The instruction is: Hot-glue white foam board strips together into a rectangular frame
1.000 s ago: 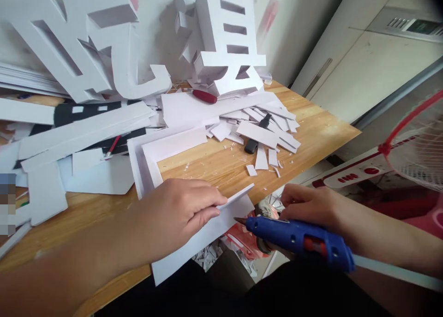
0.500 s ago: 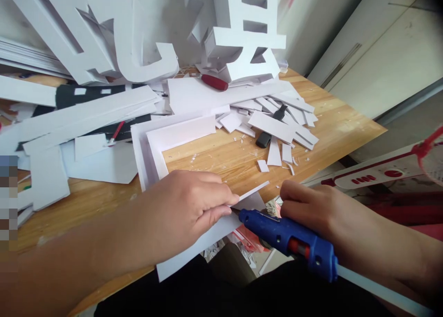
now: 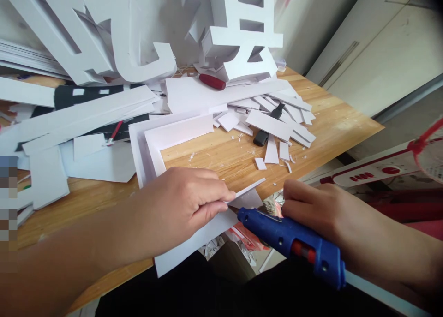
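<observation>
My left hand (image 3: 194, 206) pinches a narrow white foam-board strip (image 3: 247, 188) at the front edge of the table. That strip stands along a white board shape (image 3: 194, 245), which reaches over the table edge. In my right hand (image 3: 311, 206) is a blue glue gun (image 3: 284, 236), with a pale glue stick coming out of its rear. The gun's nozzle points left, close beside my left fingertips at the strip. Whether the nozzle touches the board is too small to tell. Behind my left hand, a white walled frame (image 3: 154, 153) lies on the wooden table.
Large white three-dimensional characters (image 3: 254, 38) stand at the back. A red-handled tool (image 3: 212, 81) rests on white board. A black cutter (image 3: 261, 138) lies among scraps (image 3: 272, 125). More board pieces (image 3: 48, 178) are at the left. Below the edge is a bin with scraps.
The glue gun's rear has swung slightly right and down, while its nozzle stays near my left fingertips. My left hand still pinches the strip. The whole view has shifted a little.
</observation>
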Motion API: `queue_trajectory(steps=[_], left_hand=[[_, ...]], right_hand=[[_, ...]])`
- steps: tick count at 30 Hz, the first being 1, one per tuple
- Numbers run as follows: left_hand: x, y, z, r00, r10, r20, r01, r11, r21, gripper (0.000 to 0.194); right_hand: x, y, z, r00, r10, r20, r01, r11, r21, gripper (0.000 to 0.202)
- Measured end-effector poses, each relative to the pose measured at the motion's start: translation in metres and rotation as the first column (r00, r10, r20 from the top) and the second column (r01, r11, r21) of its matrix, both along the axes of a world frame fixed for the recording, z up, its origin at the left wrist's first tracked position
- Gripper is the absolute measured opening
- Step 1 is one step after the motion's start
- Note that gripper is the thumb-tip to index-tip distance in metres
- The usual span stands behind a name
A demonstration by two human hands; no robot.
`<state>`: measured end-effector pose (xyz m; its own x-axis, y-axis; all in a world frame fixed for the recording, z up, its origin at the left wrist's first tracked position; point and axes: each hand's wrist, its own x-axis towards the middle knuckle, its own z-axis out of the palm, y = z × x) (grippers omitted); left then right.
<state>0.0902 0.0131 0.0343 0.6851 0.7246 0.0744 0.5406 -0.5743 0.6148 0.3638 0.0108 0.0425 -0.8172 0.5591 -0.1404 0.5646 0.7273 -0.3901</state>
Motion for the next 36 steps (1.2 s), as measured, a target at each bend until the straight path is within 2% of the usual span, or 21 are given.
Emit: queue_trajectory(steps=[3,10,14,18,22,26,31,36], left_hand=[[0.001,0.0,0.001,1.0,0.012,-0.001,-0.012,1.0,-0.009,0.019],[-0.001,-0.001,0.001,1.0,0.021,-0.008,-0.021,1.0,-0.019,0.02],[-0.001,-0.002,0.002,0.999,0.034,-0.008,-0.034,0.999,-0.01,0.019],[-0.001,-0.001,0.003,0.999,0.038,-0.017,-0.038,0.999,-0.023,0.019],[0.0,0.0,0.003,0.999,0.043,-0.023,-0.044,0.999,-0.032,0.019],[0.001,0.0,0.002,1.0,0.028,-0.014,-0.028,0.999,-0.042,0.019],[0.0,0.0,0.002,1.0,0.028,-0.007,-0.028,0.999,-0.047,0.019],[-0.001,0.0,0.001,1.0,0.019,-0.01,-0.019,0.998,-0.063,0.021]], right_hand=[[-0.004,-0.001,-0.003,0.999,0.011,0.039,-0.012,1.0,0.013,0.022],[-0.002,0.0,-0.007,0.994,0.006,0.11,-0.01,0.999,0.037,0.007],[0.003,0.001,-0.007,0.998,-0.02,0.065,0.016,0.998,0.061,0.004],[0.008,0.001,-0.005,0.998,-0.047,0.038,0.044,0.997,0.059,0.013],[0.004,-0.002,-0.004,1.0,-0.006,0.028,0.005,0.999,0.035,0.011],[-0.004,-0.004,-0.005,0.998,0.028,0.057,-0.031,0.998,0.054,0.018],[-0.005,-0.002,-0.006,0.991,0.012,0.131,-0.023,0.996,0.086,0.012],[0.006,0.0,-0.007,0.994,-0.036,0.1,0.025,0.994,0.105,0.007]])
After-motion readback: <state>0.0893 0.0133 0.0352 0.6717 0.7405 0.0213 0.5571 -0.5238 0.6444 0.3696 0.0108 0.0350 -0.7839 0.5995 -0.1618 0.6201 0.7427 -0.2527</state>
